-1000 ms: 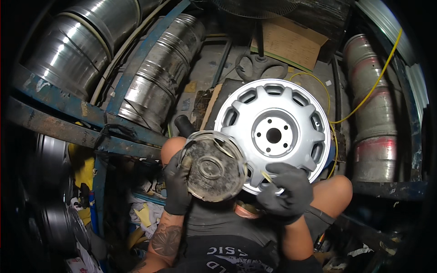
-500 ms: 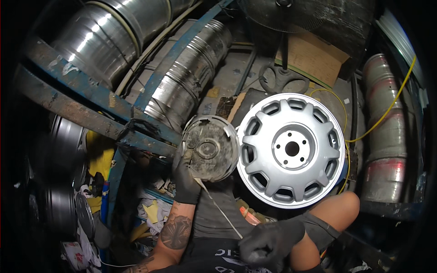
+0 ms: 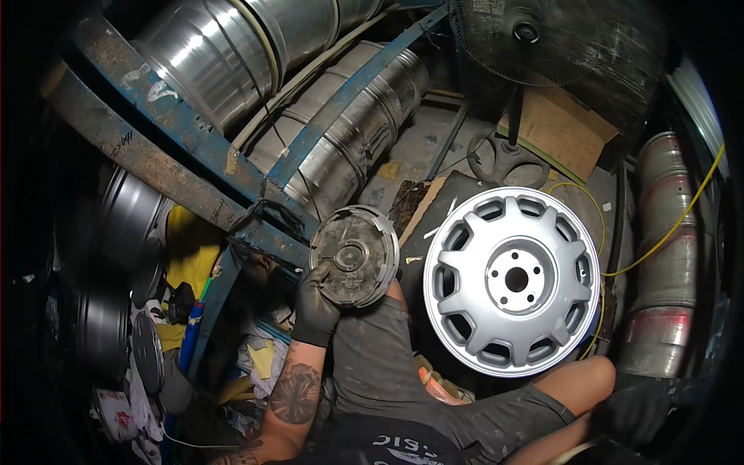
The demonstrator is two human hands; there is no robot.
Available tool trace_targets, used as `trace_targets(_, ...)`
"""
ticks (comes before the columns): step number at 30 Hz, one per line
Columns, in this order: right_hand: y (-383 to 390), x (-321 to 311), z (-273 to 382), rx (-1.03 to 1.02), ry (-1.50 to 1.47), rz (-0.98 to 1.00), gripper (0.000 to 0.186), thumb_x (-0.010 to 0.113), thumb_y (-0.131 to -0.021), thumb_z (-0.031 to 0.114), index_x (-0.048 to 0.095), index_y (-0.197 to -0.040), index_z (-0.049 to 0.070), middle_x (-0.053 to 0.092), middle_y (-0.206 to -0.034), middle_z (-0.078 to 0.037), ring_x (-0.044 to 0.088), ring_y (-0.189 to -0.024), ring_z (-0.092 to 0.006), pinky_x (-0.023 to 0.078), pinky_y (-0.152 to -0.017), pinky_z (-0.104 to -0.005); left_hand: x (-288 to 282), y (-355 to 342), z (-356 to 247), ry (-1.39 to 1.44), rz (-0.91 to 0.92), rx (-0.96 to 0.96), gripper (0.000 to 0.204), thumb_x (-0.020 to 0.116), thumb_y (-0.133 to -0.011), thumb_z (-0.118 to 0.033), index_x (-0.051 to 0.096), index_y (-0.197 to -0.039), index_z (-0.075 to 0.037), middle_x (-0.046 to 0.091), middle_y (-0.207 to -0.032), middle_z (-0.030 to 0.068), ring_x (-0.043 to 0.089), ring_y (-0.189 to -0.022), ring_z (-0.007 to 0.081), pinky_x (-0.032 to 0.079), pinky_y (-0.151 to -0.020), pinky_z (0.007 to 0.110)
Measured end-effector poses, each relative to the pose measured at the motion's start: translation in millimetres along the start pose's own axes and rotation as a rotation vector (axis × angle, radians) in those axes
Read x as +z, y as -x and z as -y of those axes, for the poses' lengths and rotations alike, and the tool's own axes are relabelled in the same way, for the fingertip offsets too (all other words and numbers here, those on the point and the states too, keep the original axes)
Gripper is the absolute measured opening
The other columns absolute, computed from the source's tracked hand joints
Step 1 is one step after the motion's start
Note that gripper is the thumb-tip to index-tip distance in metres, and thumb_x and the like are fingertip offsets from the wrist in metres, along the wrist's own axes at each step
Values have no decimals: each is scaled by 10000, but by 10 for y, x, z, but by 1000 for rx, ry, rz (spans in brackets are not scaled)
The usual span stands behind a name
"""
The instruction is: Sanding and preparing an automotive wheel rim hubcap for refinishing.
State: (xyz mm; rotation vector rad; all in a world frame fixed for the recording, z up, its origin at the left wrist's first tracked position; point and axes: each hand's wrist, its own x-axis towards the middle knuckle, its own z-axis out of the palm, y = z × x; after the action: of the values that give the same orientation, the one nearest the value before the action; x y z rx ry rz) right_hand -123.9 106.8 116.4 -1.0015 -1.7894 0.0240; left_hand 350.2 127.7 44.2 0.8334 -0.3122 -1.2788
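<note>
Right hand swung out lower right, dim, can't tell grip; left hand clamps round cap's edge, likely keeping face exposed.

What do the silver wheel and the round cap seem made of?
The silver wheel: metal by its look, probably painted; its spokes shine smoothly and evenly.
The round cap: perhaps moulded plastic, dull and grimy, judging by thin clip-like tabs around its rim, though the dirt leaves metal possible.
</note>
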Motion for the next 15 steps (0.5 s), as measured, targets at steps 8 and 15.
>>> trace_targets(8,-118,2771,-1173,-1222,-792,758,341,571,-979,314,624,-834,10,611,-786,-147,594,-694,-319,493,-642,-418,428,124,46,-245,98,160,358,491,-1036,-97,548,-1361,44,634,-1311,129,614,-1201,188,499,-1049,332)
trace_targets(15,-718,3519,-2527,-2015,-1002,1094,264,601,-974,302,674,-1012,51,674,-988,-200,646,-831,-407,519,-771,-459,674,157,-15,-641,266,139,353,551,-1040,-99,544,-1362,44,627,-1337,120,614,-1184,170,505,-1033,324)
